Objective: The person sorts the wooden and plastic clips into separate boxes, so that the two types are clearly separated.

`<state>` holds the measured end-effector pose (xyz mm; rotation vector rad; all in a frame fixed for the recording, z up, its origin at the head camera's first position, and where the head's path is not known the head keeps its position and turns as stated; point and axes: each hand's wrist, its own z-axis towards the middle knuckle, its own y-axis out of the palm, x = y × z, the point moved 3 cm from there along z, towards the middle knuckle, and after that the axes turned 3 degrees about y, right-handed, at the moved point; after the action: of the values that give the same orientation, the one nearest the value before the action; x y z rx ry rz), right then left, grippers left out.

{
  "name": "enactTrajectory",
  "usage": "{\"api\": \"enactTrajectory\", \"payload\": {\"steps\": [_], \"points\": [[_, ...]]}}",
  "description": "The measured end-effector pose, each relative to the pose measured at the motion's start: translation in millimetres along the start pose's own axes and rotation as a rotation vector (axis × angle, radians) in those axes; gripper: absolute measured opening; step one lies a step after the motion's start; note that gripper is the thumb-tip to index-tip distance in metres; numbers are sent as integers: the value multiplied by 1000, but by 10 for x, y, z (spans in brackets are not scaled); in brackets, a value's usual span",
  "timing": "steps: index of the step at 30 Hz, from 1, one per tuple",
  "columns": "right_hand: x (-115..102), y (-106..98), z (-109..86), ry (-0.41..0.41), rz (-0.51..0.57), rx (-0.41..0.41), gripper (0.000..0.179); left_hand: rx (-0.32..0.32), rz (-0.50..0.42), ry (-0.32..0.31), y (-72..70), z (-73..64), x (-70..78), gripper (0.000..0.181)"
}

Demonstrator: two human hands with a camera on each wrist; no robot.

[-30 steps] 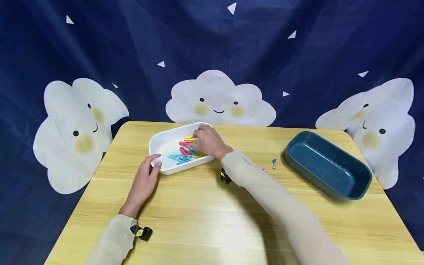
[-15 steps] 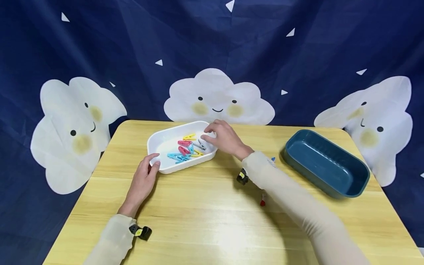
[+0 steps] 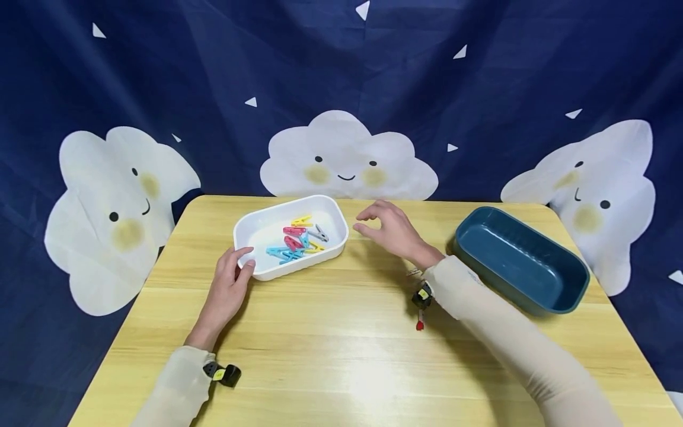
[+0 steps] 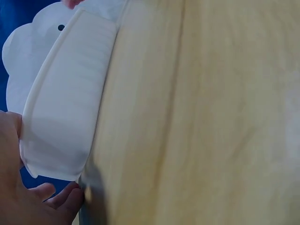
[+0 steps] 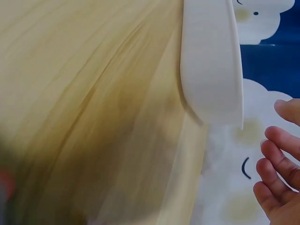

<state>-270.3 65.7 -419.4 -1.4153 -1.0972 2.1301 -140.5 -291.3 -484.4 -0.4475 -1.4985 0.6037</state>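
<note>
In the head view, the white tray stands at the back left of the table. Inside it lie several plastic clothespins: a yellow clothespin, red clothespins, blue clothespins and a grey clothespin. My left hand grips the tray's near left corner, thumb at the rim; the left wrist view shows the tray wall close beside the hand. Right of the tray, apart from it, my right hand hovers with loosely bent fingers and nothing between them.
A deep dark blue bin stands at the right of the wooden table. A small red-tipped item lies below my right wrist; another small item is partly hidden by that wrist. A blue cloud-print curtain hangs behind.
My right hand has come out of the white tray and moved right, away from its rim. The grey clothespin has come into view. My left hand stays at the tray's corner.
</note>
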Motion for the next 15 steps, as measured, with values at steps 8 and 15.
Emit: {"api": "enactTrajectory", "payload": {"steps": [8,15], "points": [[154,-213,-232,11,0,29,30,35,-13,-1,-44,-8,18,47],[305,-361,-472,22,-9,34,30,143,46,39,-73,12,212,38]]}}
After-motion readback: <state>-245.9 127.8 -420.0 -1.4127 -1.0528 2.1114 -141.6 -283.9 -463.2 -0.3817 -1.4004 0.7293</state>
